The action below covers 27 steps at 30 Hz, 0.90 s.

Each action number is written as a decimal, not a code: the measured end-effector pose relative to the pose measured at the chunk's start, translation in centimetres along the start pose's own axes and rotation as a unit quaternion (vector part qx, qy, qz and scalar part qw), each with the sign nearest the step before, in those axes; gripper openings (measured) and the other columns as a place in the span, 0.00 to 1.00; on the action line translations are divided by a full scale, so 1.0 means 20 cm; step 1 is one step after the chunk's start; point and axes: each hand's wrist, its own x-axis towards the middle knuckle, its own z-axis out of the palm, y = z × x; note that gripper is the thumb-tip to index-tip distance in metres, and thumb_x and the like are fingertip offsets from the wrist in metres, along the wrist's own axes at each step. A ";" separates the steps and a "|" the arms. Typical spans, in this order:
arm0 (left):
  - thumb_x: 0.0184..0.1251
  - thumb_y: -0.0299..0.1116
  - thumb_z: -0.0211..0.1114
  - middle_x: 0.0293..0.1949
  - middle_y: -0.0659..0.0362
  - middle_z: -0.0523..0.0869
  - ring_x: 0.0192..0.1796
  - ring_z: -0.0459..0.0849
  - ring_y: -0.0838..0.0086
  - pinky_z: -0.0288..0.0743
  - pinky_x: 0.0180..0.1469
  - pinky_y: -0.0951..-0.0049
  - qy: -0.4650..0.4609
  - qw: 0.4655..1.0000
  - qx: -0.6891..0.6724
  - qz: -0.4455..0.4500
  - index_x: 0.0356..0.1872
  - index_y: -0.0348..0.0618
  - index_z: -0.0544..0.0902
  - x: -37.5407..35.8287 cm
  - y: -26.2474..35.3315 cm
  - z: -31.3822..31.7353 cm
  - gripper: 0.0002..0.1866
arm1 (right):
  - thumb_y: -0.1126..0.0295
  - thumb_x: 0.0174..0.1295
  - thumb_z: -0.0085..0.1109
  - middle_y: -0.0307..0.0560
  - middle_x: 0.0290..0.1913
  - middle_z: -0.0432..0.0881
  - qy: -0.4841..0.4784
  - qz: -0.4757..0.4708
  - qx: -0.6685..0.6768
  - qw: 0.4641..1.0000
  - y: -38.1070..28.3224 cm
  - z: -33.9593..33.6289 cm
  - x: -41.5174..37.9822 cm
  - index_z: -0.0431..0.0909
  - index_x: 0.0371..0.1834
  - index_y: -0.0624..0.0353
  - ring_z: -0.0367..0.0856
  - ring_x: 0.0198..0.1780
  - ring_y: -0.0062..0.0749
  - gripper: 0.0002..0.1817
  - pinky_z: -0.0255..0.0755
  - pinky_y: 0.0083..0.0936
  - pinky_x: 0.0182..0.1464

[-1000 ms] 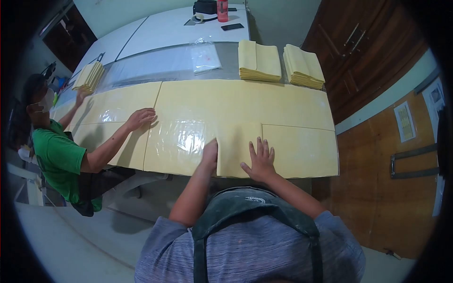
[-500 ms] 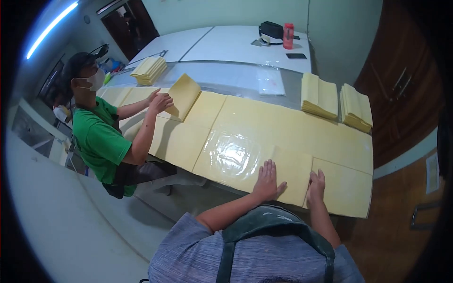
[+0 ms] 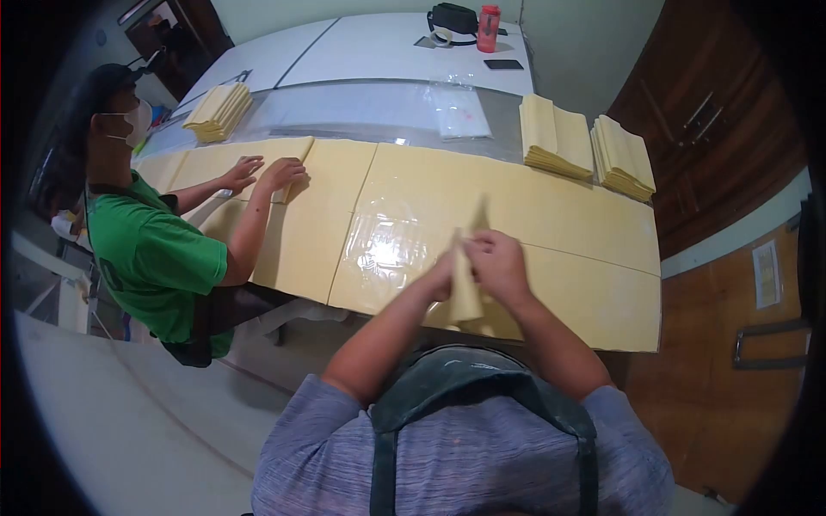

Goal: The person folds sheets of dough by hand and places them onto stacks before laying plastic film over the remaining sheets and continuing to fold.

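A folded yellow cloth (image 3: 466, 294) stands tilted on edge above the near side of the table, its upper part blurred. My left hand (image 3: 442, 277) grips it from the left, its fingers partly hidden behind the cloth. On the other side, my right hand (image 3: 501, 265) pinches the cloth near its upper part, fingers curled. Beneath both hands lie large flat yellow sheets (image 3: 576, 301) covering the table. A shiny clear plastic sheet (image 3: 379, 245) rests on them, left of my hands.
A co-worker in a green shirt (image 3: 163, 249) presses both hands on a folded yellow cloth (image 3: 297, 156) at the left. Folded stacks (image 3: 555, 138) stand at the back right, another stack (image 3: 218, 112) at the back left. Behind are a plastic packet (image 3: 462, 113), red bottle (image 3: 488, 30) and phone (image 3: 503, 64).
My hands have gone from lying on the folded cloth to holding it up off the table, further left. The co-worker's raised cloth flap is now folded down flat under their hands.
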 end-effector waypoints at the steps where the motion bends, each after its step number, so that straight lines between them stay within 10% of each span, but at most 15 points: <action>1: 0.76 0.55 0.54 0.46 0.59 0.85 0.40 0.82 0.77 0.77 0.41 0.77 -0.097 0.989 -0.098 -0.046 0.60 0.45 0.78 0.11 -0.11 -0.33 0.25 | 0.57 0.66 0.66 0.55 0.32 0.88 -0.029 0.027 0.049 0.998 -0.02 0.11 -0.01 0.79 0.55 0.73 0.84 0.22 0.30 0.27 0.81 0.27 0.33; 3: 0.76 0.55 0.54 0.47 0.57 0.86 0.40 0.85 0.73 0.79 0.38 0.73 -0.198 0.978 -0.070 -0.006 0.61 0.44 0.78 0.15 -0.23 -0.53 0.26 | 0.55 0.65 0.66 0.58 0.37 0.88 -0.044 -0.010 -0.028 0.999 0.10 0.21 0.01 0.79 0.57 0.70 0.87 0.29 0.36 0.28 0.81 0.31 0.36; 5: 0.79 0.52 0.48 0.53 0.56 0.83 0.49 0.85 0.71 0.83 0.48 0.68 0.056 0.952 -0.268 0.135 0.68 0.47 0.73 -0.09 -0.18 -0.43 0.26 | 0.54 0.65 0.66 0.60 0.47 0.85 -0.046 -0.149 -0.214 0.964 0.25 0.27 0.00 0.77 0.60 0.67 0.86 0.44 0.41 0.29 0.81 0.34 0.48; 6: 0.79 0.52 0.48 0.53 0.56 0.83 0.49 0.85 0.71 0.83 0.48 0.68 0.053 0.952 -0.270 0.133 0.68 0.47 0.73 -0.10 -0.15 -0.45 0.26 | 0.45 0.66 0.59 0.69 0.70 0.68 -0.057 -0.221 -0.349 0.909 0.44 0.27 0.02 0.67 0.72 0.64 0.67 0.71 0.56 0.40 0.61 0.51 0.71; 7: 0.80 0.51 0.47 0.54 0.55 0.83 0.50 0.85 0.70 0.83 0.49 0.67 0.065 0.964 -0.234 0.106 0.68 0.46 0.73 -0.10 -0.14 -0.48 0.26 | 0.45 0.66 0.59 0.69 0.70 0.68 -0.058 -0.217 -0.352 0.909 0.47 0.26 0.00 0.67 0.72 0.64 0.67 0.71 0.56 0.40 0.61 0.51 0.71; 9: 0.80 0.49 0.45 0.55 0.53 0.83 0.53 0.85 0.68 0.82 0.52 0.64 0.088 0.982 -0.161 0.046 0.69 0.44 0.71 -0.11 -0.14 -0.53 0.26 | 0.37 0.68 0.48 0.64 0.83 0.42 -0.127 -0.152 -0.534 0.822 0.56 0.26 -0.04 0.51 0.81 0.60 0.36 0.84 0.56 0.48 0.38 0.62 0.77; 12: 0.82 0.47 0.43 0.57 0.50 0.83 0.56 0.84 0.64 0.81 0.57 0.60 0.120 0.991 -0.045 -0.041 0.70 0.40 0.70 -0.13 -0.10 -0.62 0.27 | 0.33 0.67 0.43 0.61 0.84 0.36 -0.163 -0.156 -0.538 0.812 0.64 0.24 -0.02 0.43 0.83 0.58 0.29 0.84 0.54 0.51 0.27 0.69 0.76; 15: 0.82 0.42 0.36 0.57 0.42 0.83 0.52 0.87 0.59 0.83 0.58 0.61 0.074 0.955 -0.282 0.054 0.67 0.24 0.67 -0.05 0.03 -0.96 0.29 | 0.34 0.66 0.45 0.60 0.84 0.37 -0.163 -0.137 -0.566 0.796 0.61 0.26 -0.03 0.45 0.83 0.58 0.31 0.84 0.54 0.51 0.29 0.67 0.77; 19: 0.80 0.50 0.49 0.47 0.49 0.88 0.45 0.87 0.66 0.81 0.47 0.68 0.180 0.981 -0.007 -0.066 0.65 0.26 0.71 0.07 0.30 -0.87 0.32 | 0.34 0.66 0.46 0.59 0.84 0.37 -0.162 -0.142 -0.560 0.800 0.61 0.28 -0.04 0.45 0.83 0.59 0.30 0.84 0.53 0.51 0.27 0.67 0.77; 21: 0.76 0.46 0.58 0.44 0.50 0.88 0.44 0.87 0.66 0.81 0.47 0.66 0.201 0.839 0.505 -0.020 0.64 0.28 0.73 0.10 0.35 -0.82 0.29 | 0.34 0.66 0.46 0.59 0.84 0.37 -0.153 -0.139 -0.564 0.799 0.62 0.28 -0.03 0.46 0.83 0.59 0.30 0.84 0.52 0.51 0.27 0.67 0.77; 26: 0.73 0.40 0.63 0.53 0.44 0.83 0.58 0.82 0.59 0.74 0.59 0.63 0.361 0.766 0.439 0.299 0.65 0.32 0.73 -0.15 0.01 -0.72 0.26 | 0.34 0.66 0.47 0.59 0.84 0.37 -0.152 -0.143 -0.570 0.795 0.63 0.29 -0.02 0.46 0.83 0.58 0.29 0.84 0.52 0.51 0.26 0.67 0.77; 27: 0.71 0.40 0.64 0.62 0.41 0.77 0.66 0.74 0.50 0.66 0.68 0.56 0.297 0.741 0.557 0.231 0.69 0.34 0.69 -0.31 -0.04 -0.69 0.31 | 0.35 0.66 0.47 0.59 0.84 0.37 -0.150 -0.137 -0.574 0.793 0.62 0.29 -0.02 0.45 0.83 0.58 0.29 0.84 0.52 0.51 0.27 0.67 0.77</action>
